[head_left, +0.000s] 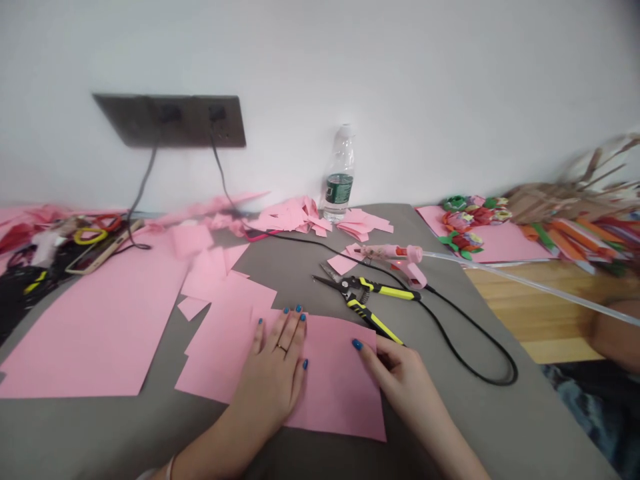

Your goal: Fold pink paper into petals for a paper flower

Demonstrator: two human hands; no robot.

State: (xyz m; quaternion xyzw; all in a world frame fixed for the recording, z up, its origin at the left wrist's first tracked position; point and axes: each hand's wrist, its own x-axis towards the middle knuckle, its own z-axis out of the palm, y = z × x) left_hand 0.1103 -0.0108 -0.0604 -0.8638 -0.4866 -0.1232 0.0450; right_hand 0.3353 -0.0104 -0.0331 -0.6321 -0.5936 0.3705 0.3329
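Observation:
My left hand (275, 370) lies flat with its fingers stretched over the left part of a pink paper sheet (337, 387). At the sheet's right edge, my right hand (403, 373) has its thumb on top and its other fingers curled underneath, pinching the paper. More pink paper (220, 360) lies under and to the left of this sheet. Just beyond my right hand rest shears (357, 293) with yellow-and-black handles, their blades pointing left. Behind them is a pink glue gun (393, 252) with a long clear glue stick (500, 272) sticking out of its back.
A water bottle (340, 187) stands by the wall among pink paper strips (295, 215). The glue gun's black cord (480, 373) loops over the right side of the grey table (480, 427). Large pink sheets (100, 327) lie left. Paper flowers (467, 220) sit far right, near a person's arm (617, 333).

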